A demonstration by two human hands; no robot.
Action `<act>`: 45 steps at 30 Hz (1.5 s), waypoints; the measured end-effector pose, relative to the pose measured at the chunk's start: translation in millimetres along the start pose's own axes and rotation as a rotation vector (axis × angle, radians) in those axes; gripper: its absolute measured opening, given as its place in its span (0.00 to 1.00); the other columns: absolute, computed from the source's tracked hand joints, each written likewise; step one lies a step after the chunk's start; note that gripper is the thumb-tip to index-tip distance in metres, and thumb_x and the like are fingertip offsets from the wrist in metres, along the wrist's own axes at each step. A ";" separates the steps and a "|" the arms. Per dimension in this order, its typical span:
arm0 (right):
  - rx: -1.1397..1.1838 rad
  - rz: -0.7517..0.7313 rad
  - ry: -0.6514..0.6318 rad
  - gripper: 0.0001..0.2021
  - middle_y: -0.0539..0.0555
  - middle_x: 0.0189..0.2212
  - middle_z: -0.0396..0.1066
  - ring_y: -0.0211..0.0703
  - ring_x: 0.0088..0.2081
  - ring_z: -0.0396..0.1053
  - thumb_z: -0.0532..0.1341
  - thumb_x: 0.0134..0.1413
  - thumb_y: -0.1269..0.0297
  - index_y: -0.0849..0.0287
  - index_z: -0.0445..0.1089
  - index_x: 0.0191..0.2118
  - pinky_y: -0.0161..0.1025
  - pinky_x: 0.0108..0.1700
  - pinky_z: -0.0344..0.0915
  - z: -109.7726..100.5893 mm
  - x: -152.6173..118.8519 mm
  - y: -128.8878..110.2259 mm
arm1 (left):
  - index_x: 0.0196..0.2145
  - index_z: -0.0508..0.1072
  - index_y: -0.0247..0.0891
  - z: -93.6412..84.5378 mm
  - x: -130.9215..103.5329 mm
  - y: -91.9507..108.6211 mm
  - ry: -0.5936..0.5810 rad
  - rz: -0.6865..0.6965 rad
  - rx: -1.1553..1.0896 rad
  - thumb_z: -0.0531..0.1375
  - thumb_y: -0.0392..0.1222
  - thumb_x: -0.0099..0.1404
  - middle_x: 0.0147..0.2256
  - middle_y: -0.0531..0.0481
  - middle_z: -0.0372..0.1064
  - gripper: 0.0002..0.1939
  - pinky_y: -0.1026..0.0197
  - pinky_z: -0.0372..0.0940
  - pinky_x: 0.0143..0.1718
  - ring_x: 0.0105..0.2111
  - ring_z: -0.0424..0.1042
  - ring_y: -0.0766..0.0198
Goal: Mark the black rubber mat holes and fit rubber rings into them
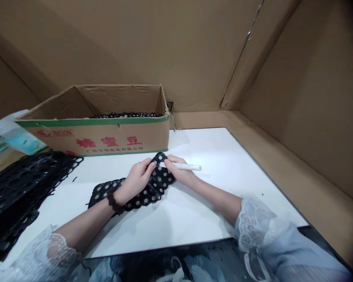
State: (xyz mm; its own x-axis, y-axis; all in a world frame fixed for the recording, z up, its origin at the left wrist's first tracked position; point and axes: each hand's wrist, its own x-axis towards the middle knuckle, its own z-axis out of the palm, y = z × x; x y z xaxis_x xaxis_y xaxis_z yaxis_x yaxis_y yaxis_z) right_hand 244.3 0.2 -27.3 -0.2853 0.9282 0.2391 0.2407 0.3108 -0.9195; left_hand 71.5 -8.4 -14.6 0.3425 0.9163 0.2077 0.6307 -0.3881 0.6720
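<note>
Taking the spot where the two bare hands meet as the centre of the dial, a long black strip of thin, scallop-edged material with pale round dots (pixel 164 180) lies there above the white rectangular surface (pixel 217 188), its upper end raised between the hands and its other end trailing toward eight or nine o'clock. The left hand (pixel 137 178), coming in from eight o'clock with a dark fuzzy band (pixel 111 201) on its wrist, has its fingers pinched on the strip, thumb on top. The right hand (pixel 179 170), coming in from four o'clock out of a pale blue sleeve with a white lace cuff (pixel 253 231), has its fingers grasping a slim white pen-like tool (pixel 186 167); the tool's back end points to three o'clock and its front end reaches the strip. I cannot tell whether those fingers grip the strip as well. Between ten and eleven o'clock stands an open brown cardboard box with a green edge and red lettering (pixel 153 135), with black dotted material (pixel 129 115) inside. At nine o'clock lies a glossy black perforated heap (pixel 14 188), and beyond it, toward ten, a white-and-teal plastic sheet (pixel 26 135).
</note>
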 end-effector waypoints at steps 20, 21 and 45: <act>0.006 0.120 -0.107 0.17 0.44 0.18 0.51 0.32 0.22 0.50 0.53 0.52 0.55 0.59 0.54 0.19 0.32 0.24 0.46 -16.5 -0.8 -1.5 | 0.32 0.67 0.36 -2.7 5.4 -3.9 -0.082 -0.089 -0.130 0.54 0.51 0.59 0.31 0.52 0.68 0.14 0.63 0.58 0.32 0.31 0.65 0.61; 0.013 0.120 -0.112 0.17 0.44 0.18 0.51 0.32 0.22 0.51 0.52 0.53 0.55 0.59 0.54 0.20 0.32 0.24 0.46 -16.5 -0.8 -1.9 | 0.34 0.68 0.36 -3.7 5.6 -3.0 -0.113 -0.113 -0.199 0.57 0.51 0.57 0.33 0.51 0.70 0.15 0.63 0.59 0.33 0.33 0.66 0.60; -0.365 -0.178 -0.033 0.11 0.49 0.27 0.51 0.38 0.30 0.56 0.48 0.57 0.65 0.57 0.53 0.24 0.38 0.37 0.59 8.9 7.1 18.7 | 0.37 0.70 0.34 0.7 1.4 3.9 -0.131 -0.244 -0.555 0.58 0.46 0.57 0.36 0.48 0.72 0.14 0.60 0.62 0.38 0.38 0.69 0.58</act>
State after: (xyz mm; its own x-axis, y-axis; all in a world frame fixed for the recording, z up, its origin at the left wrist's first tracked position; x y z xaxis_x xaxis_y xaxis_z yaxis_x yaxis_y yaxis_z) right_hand 238.5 10.9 -45.6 -0.3803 0.8480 0.3691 0.4966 0.5239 -0.6921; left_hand 74.9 -8.7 -12.2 0.3389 0.9386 -0.0640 0.2575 -0.0271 0.9659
